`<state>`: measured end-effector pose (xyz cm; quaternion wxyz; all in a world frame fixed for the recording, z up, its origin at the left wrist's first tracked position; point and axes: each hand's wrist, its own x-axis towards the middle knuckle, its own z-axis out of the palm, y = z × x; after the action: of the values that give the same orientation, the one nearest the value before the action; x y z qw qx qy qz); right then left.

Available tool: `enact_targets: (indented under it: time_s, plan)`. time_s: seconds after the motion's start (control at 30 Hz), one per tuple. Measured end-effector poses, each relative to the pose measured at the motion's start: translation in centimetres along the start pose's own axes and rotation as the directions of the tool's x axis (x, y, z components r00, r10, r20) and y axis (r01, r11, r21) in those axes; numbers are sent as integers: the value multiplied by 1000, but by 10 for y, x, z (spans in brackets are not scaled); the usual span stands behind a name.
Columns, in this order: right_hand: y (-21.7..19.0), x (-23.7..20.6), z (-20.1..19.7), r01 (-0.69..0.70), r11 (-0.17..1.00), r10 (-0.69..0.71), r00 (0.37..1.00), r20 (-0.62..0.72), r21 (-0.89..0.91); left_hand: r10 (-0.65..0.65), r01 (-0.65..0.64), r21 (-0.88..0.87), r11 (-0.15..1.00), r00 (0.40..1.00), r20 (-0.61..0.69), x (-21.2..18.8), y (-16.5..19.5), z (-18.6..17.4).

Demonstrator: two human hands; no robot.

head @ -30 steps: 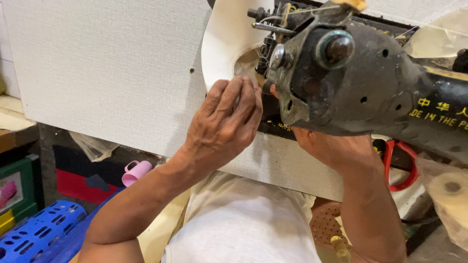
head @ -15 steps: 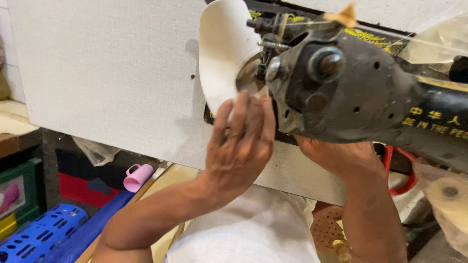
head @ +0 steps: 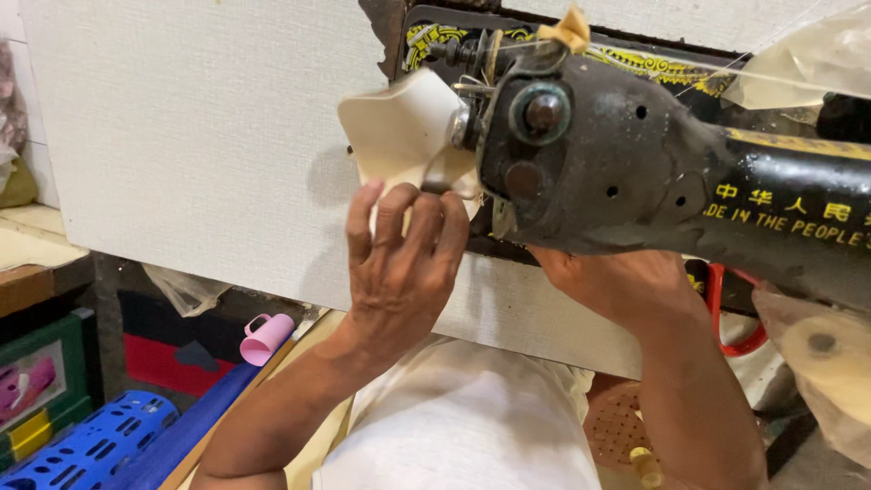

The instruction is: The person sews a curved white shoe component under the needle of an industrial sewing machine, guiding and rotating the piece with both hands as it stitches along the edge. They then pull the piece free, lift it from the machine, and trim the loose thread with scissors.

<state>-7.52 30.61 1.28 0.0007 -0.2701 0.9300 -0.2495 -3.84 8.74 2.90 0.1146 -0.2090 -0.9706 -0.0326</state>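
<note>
Head view: two hands, one sewing machine [head: 635, 172]; left hand [head: 399, 272] pinches one cream piece [head: 399, 136] (right hand [head: 626, 286] grip hidden).

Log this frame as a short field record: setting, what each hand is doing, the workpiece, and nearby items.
setting: white textured table top with a black sewing machine
left hand: fingers pinching the cream piece at the needle end
right hand: under the machine head, grip hidden
workpiece: curled cream piece, bent upward beside the machine head
nearby: pink cup, blue crate, red scissors handle
</note>
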Motion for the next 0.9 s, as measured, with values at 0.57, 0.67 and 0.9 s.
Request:
enact_targets:
  time_s: [0.57, 0.67, 0.9]
  plan:
    - [-14, 10, 11, -87, 984, 89, 996, -7, 152, 47, -46, 22, 999, 996, -76, -18, 17, 1]
    - [-20, 9, 7, -18, 999, 17, 1000, 6, 36, 43, -41, 49, 998, 998, -40, -26, 22, -5]
    - [-40, 21, 6, -672, 631, 498, 734, 461, 388, 33, -39, -113, 993, 998, -54, -20, 13, -5]
